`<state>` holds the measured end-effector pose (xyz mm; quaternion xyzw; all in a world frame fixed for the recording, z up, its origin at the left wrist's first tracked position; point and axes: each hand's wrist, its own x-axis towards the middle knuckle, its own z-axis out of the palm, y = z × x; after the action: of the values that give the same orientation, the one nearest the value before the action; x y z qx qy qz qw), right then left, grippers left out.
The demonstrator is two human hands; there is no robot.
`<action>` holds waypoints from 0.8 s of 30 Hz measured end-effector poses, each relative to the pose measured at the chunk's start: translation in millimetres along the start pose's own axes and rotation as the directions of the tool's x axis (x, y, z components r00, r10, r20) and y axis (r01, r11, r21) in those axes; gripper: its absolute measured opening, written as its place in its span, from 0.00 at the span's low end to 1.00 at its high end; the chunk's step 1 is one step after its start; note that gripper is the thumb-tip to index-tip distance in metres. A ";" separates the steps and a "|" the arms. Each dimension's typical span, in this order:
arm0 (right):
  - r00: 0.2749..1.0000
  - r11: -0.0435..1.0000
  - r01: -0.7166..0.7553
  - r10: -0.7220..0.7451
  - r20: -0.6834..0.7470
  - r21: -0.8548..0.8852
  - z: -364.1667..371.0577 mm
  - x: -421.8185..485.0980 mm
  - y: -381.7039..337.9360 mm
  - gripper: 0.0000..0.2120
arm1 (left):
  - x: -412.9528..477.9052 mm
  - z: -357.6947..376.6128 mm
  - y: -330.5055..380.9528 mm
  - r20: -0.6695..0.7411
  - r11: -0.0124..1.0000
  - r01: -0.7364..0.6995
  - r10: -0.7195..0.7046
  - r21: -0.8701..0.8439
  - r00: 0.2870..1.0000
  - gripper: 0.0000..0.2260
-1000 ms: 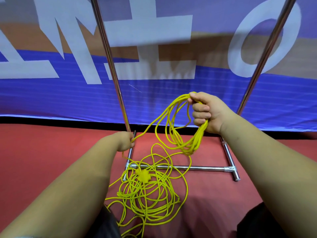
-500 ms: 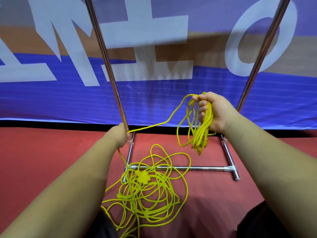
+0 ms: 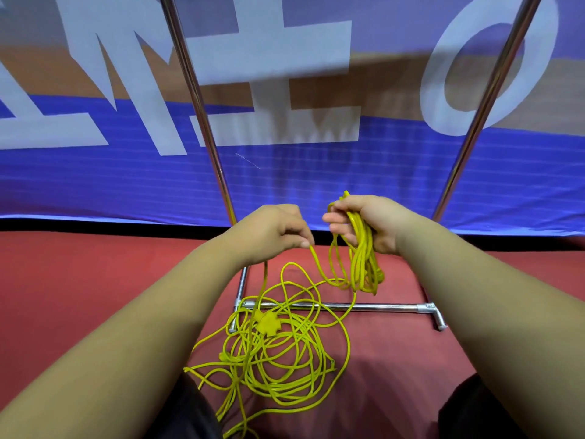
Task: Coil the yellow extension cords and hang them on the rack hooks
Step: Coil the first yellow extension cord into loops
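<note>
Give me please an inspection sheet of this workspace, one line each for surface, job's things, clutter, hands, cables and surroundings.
Surface: red floor; the rack stands on it.
Job's things: yellow cord, mostly a loose tangled pile on the floor, crossing the rack's base bar; a coil of several loops hangs from the right hand; no hooks in view.
Clutter: nothing seen.
Hands: left hand pinches the cord between coil and pile; right hand grips the coil's top.
Cables: only the yellow cord; its socket block lies in the pile.
Surroundings: blue banner with white letters behind the rack.
</note>
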<state>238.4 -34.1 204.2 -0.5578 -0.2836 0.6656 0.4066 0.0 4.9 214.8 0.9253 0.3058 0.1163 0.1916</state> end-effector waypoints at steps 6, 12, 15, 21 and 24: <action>0.977 0.987 -0.085 0.109 0.185 -0.133 21.1 -1.3 14.9 0.08 | 0.5 6.1 -2.4 -0.175 0.936 0.217 -0.271 -0.277 0.947 0.13; 0.960 0.954 0.011 0.074 0.270 -0.301 29.5 -6.3 14.0 0.06 | -7.9 10.9 -29.9 0.054 0.837 0.355 -0.367 -0.417 0.929 0.15; 0.977 0.922 0.069 0.014 0.213 -0.380 33.5 -5.1 12.7 0.06 | -13.7 12.6 -31.5 0.308 0.765 0.444 -0.330 -0.467 0.892 0.13; 0.986 0.989 0.129 -0.120 0.116 -0.072 24.3 -2.0 1.2 0.05 | -31.2 22.7 -58.7 0.641 0.788 0.593 -0.370 -0.167 0.672 0.07; 0.977 0.978 0.181 -0.191 0.091 0.104 14.0 -5.8 -9.2 0.04 | -45.8 32.2 -83.4 0.695 0.729 0.671 -0.554 0.139 0.458 0.07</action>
<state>227.1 -33.3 217.9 -0.4749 -0.3226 0.6644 0.4785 -68.8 29.5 145.8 0.7055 0.5121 -0.2943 0.3917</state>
